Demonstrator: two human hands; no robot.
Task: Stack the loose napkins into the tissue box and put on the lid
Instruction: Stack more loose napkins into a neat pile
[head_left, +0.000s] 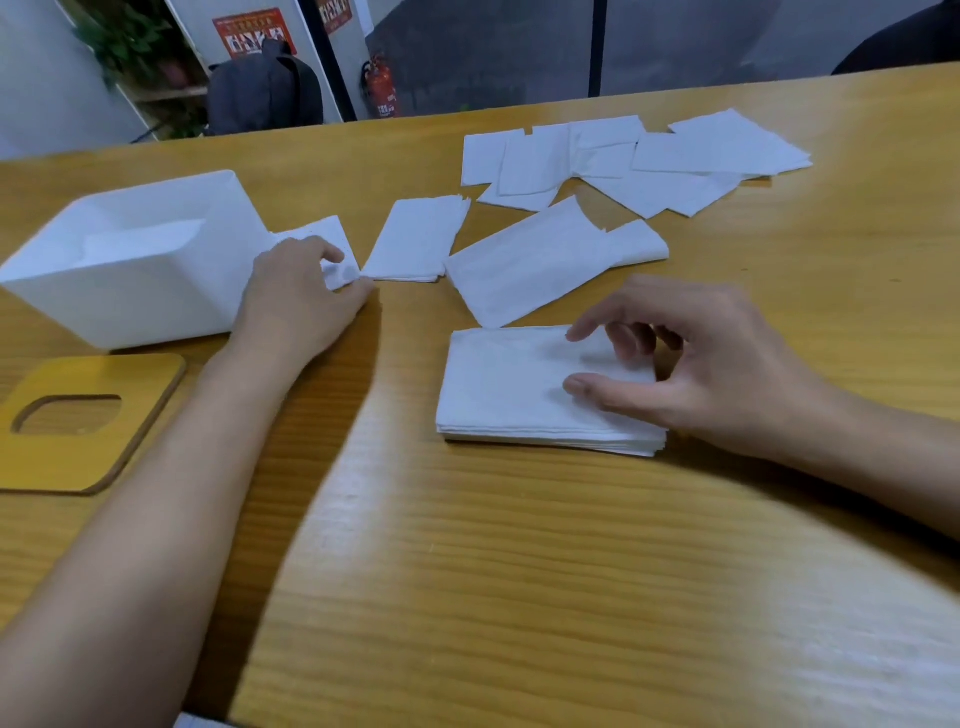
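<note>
The open white tissue box (130, 291) stands at the left of the table, with some napkins lying inside. Its wooden lid (130, 415), with an oval hole, lies flat in front of it. My left hand (301, 301) is right beside the box and pinches a folded napkin (332, 236) between thumb and fingers. In front of me lies a neat napkin stack (509, 395). My right hand (717, 369) is at its right end, thumb resting on top, fingers arched loosely above it. Several loose napkins (623, 161) lie scattered at the back.
Two smaller napkin piles, one (415, 239) beside my left hand and one (535, 265) behind the stack, lie mid-table. Beyond the wooden table's far edge (675, 93) are a dark backpack (265, 88) and a fire extinguisher (382, 85).
</note>
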